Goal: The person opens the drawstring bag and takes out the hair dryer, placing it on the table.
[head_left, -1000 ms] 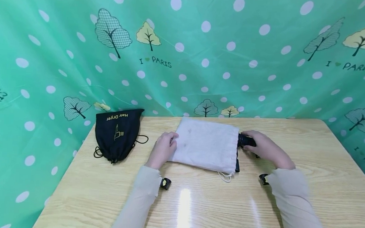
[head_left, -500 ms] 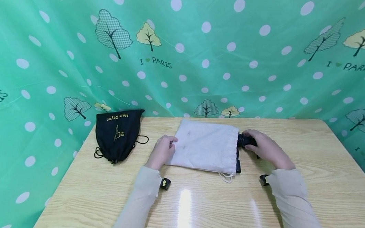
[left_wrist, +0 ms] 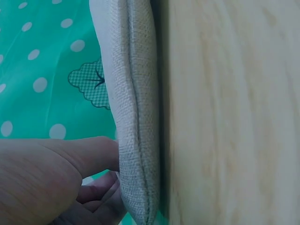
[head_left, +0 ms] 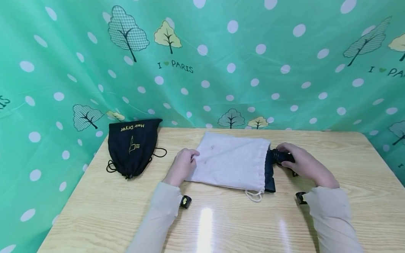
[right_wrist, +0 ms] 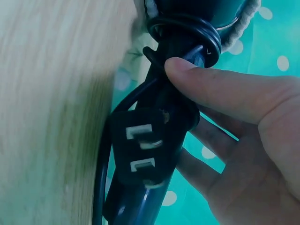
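Note:
A white cloth drawstring bag [head_left: 233, 162] lies flat on the table, its mouth facing right. My left hand [head_left: 181, 166] pinches its closed left end, with thumb and fingers at the seamed edge [left_wrist: 136, 140] in the left wrist view. From the mouth sticks a black hair dryer [head_left: 270, 179], partly hidden inside the bag. My right hand [head_left: 305, 166] grips its handle, the thumb lying across it. A black cord [right_wrist: 185, 26] is wound around the handle, and a two-pronged plug [right_wrist: 140, 147] hangs beside it.
A black drawstring bag [head_left: 131, 164] printed "Hair Dryer" lies at the back left of the wooden table [head_left: 245, 228]. The white bag's cord loop [head_left: 254, 196] trails at its near corner. A green dotted cloth [head_left: 198, 76] hangs behind the table.
My right hand has moved slightly right with the hair dryer, and more of the dryer shows outside the bag's mouth. My left hand keeps its hold on the bag's closed end.

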A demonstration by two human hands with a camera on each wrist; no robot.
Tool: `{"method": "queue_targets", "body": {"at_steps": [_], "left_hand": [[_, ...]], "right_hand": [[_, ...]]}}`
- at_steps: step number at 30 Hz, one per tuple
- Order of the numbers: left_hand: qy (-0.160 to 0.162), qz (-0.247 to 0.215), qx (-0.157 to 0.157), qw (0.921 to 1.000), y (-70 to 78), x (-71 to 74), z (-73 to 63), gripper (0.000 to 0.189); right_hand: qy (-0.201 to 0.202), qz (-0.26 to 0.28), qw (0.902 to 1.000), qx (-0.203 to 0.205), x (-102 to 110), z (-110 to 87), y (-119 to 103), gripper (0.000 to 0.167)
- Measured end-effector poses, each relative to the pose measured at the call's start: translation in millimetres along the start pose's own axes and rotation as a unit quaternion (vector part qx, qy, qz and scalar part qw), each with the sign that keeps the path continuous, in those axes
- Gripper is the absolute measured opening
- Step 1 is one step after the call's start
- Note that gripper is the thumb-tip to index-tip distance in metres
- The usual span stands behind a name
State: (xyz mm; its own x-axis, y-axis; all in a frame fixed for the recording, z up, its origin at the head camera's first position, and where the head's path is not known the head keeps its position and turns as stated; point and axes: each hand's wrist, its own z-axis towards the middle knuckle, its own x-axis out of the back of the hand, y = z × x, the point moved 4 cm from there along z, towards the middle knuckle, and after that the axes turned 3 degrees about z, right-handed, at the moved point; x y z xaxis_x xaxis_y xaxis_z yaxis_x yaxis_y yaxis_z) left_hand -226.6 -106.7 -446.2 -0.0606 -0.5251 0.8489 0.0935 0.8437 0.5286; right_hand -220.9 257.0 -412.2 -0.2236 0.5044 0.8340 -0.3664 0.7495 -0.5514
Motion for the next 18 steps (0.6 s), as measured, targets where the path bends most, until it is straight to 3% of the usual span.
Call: {"method": "queue_targets", "body": {"at_steps": [6, 18], "left_hand": [[-0.007, -0.003, 0.008, 0.9999, 0.6, -0.7, 0.5, 0.030], [-0.006, -0.009, -0.005, 0.9999, 2.3, -0.6, 1.1, 0.031]], "right_hand": [[-0.006, 0.004, 0.9999, 0.008, 4.0, -4.4, 3.3, 0.041], [-0.014, 0.012, 0.9998, 0.001, 9.0, -8.6, 6.5, 0.041]]}}
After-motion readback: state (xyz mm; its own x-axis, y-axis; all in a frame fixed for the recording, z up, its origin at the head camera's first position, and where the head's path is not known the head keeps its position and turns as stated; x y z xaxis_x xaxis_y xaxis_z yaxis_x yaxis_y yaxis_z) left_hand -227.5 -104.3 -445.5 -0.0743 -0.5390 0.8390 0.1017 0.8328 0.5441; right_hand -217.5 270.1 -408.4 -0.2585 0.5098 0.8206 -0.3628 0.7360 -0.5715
